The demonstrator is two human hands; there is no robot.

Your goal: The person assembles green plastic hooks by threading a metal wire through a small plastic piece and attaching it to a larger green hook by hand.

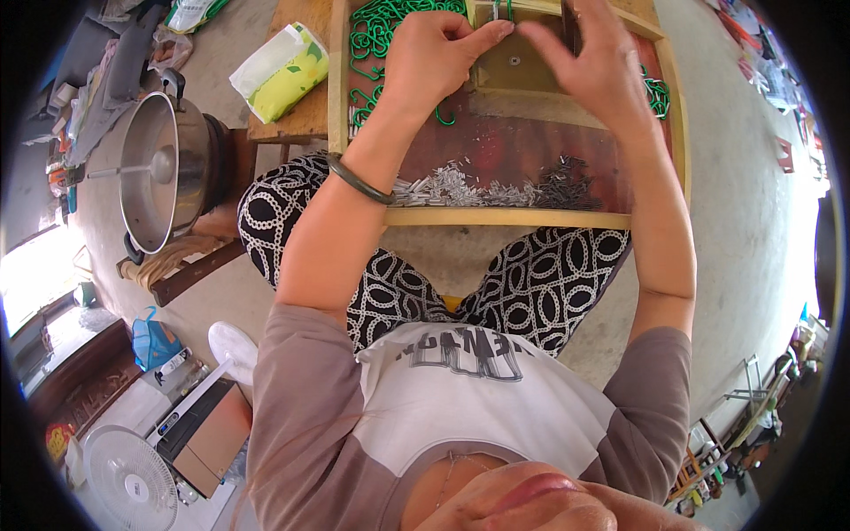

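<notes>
My left hand is at the top of a wooden-framed tray, its thumb and forefinger pressed together. What they pinch is too small to make out. Thin green and silvery pieces stand just beyond the thumb tip. My right hand faces it, thumb stretched toward the left thumb and apart from the fingers, which the top edge partly cuts off. Beside those fingers rises a dark upright bar. Between the hands lies a tan board with a screw. Green hooks heap at the tray's left.
Small silvery and dark metal pieces lie along the tray's near side. More green hooks sit at its right. A tissue pack rests on the wooden table at left. Farther left stand a steel pot and a white fan.
</notes>
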